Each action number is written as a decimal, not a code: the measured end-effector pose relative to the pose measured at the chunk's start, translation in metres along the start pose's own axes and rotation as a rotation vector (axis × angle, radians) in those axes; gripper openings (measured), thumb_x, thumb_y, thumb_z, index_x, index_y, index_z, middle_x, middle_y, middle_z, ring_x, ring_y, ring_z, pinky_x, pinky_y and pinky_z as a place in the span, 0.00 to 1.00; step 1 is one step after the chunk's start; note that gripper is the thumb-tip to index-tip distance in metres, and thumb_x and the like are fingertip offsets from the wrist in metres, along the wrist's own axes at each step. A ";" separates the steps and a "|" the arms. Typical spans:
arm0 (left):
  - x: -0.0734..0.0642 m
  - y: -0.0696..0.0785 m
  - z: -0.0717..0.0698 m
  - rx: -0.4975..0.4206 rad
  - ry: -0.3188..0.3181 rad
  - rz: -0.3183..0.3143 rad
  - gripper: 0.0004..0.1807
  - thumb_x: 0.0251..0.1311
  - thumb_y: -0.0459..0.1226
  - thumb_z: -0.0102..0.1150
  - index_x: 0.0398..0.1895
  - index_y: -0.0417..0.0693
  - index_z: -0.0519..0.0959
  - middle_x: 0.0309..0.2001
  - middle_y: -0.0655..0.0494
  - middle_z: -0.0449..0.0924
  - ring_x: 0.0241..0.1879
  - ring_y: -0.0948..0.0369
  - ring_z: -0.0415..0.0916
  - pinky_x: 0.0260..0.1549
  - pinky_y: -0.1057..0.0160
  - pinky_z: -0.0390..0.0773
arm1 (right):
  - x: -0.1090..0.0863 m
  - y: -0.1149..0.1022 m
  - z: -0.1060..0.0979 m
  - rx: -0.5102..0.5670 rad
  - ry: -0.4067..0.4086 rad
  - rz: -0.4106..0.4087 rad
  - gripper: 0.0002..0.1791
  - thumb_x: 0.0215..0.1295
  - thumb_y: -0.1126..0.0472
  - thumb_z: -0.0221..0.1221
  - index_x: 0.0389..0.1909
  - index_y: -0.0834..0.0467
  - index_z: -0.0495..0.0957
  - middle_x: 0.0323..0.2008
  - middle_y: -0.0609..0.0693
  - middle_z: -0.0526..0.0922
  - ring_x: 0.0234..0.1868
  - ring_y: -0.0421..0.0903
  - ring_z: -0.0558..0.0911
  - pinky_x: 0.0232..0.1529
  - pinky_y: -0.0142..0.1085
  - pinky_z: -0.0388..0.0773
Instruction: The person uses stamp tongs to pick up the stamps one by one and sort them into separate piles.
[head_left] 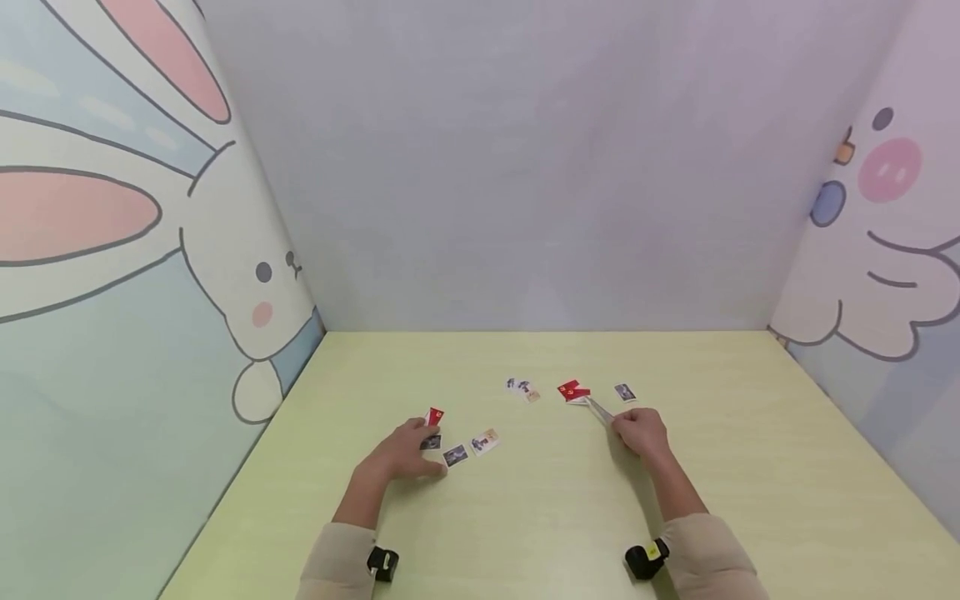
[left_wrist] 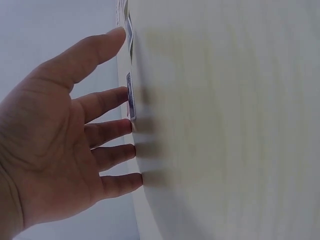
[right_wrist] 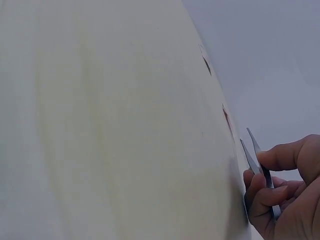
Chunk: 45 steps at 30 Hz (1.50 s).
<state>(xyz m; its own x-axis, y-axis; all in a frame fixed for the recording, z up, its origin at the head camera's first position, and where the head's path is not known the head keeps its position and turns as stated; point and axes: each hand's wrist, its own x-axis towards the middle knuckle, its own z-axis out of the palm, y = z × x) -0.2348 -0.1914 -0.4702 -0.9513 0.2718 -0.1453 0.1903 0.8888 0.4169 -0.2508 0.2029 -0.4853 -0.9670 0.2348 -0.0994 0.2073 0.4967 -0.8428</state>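
HEAD: bright, even, diffuse illumination | SHADOWS: soft-edged, on counter [head_left: 517, 525] beside right forearm [head_left: 677, 490] | DETAIL: print on cards [head_left: 454, 455] small, indistinct | LEFT WRIST: dimmer, grey cast; blurred shadows on counter at left grip [left_wrist: 62, 132] | RIGHT WRIST: dim, bluish cast; far counter edge bowed by lens distortion; surface texture soft, low contrast

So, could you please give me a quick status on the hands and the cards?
Right hand holding tweezers, tips apart near the red cards. Left hand spread, thumb beside a dark card. Nothing visibly blocking the tweezers.
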 end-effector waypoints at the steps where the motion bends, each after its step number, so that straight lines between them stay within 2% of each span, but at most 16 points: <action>1: 0.000 0.000 -0.001 0.003 0.004 -0.001 0.39 0.44 0.51 0.69 0.62 0.48 0.71 0.64 0.41 0.60 0.60 0.44 0.60 0.54 0.43 0.64 | 0.000 -0.001 0.000 0.003 0.001 -0.001 0.09 0.55 0.65 0.55 0.29 0.68 0.80 0.20 0.50 0.73 0.23 0.44 0.70 0.21 0.33 0.67; 8: 0.001 0.000 -0.001 0.003 0.003 0.014 0.38 0.45 0.51 0.69 0.61 0.46 0.72 0.63 0.41 0.62 0.60 0.44 0.61 0.54 0.43 0.65 | 0.003 -0.008 0.000 -0.039 0.031 -0.051 0.09 0.55 0.65 0.56 0.29 0.68 0.80 0.24 0.53 0.76 0.25 0.46 0.70 0.22 0.34 0.67; 15: 0.002 0.000 -0.001 0.000 0.015 0.023 0.38 0.44 0.50 0.69 0.60 0.46 0.72 0.63 0.41 0.62 0.59 0.43 0.62 0.53 0.42 0.65 | 0.006 -0.010 -0.003 -0.122 0.095 -0.114 0.07 0.54 0.65 0.57 0.27 0.66 0.79 0.21 0.51 0.76 0.23 0.47 0.71 0.21 0.36 0.65; 26: 0.005 -0.003 0.000 0.018 0.006 0.015 0.38 0.45 0.51 0.69 0.61 0.47 0.72 0.63 0.42 0.63 0.59 0.44 0.62 0.54 0.43 0.65 | 0.011 -0.008 -0.006 -0.217 0.116 -0.153 0.07 0.57 0.62 0.56 0.30 0.63 0.77 0.25 0.53 0.78 0.26 0.50 0.74 0.23 0.40 0.66; 37: 0.007 -0.003 0.000 0.013 0.002 0.014 0.37 0.44 0.50 0.69 0.60 0.47 0.73 0.62 0.42 0.63 0.58 0.46 0.64 0.52 0.44 0.67 | 0.021 -0.006 -0.009 -0.288 0.102 -0.164 0.08 0.56 0.63 0.55 0.31 0.64 0.78 0.25 0.54 0.78 0.24 0.49 0.72 0.19 0.38 0.65; 45: 0.007 -0.001 -0.003 0.009 -0.002 0.018 0.36 0.44 0.50 0.69 0.59 0.46 0.74 0.61 0.42 0.64 0.57 0.46 0.65 0.52 0.44 0.67 | 0.024 -0.007 -0.012 -0.251 0.095 -0.167 0.09 0.57 0.62 0.55 0.30 0.64 0.77 0.25 0.54 0.78 0.26 0.51 0.73 0.21 0.39 0.66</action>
<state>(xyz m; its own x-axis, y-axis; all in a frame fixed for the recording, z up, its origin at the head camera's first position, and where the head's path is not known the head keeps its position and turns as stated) -0.2421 -0.1914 -0.4687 -0.9474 0.2880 -0.1394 0.2091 0.8871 0.4116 -0.2735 0.2152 -0.4751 -0.9750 0.2037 0.0889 0.0885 0.7227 -0.6855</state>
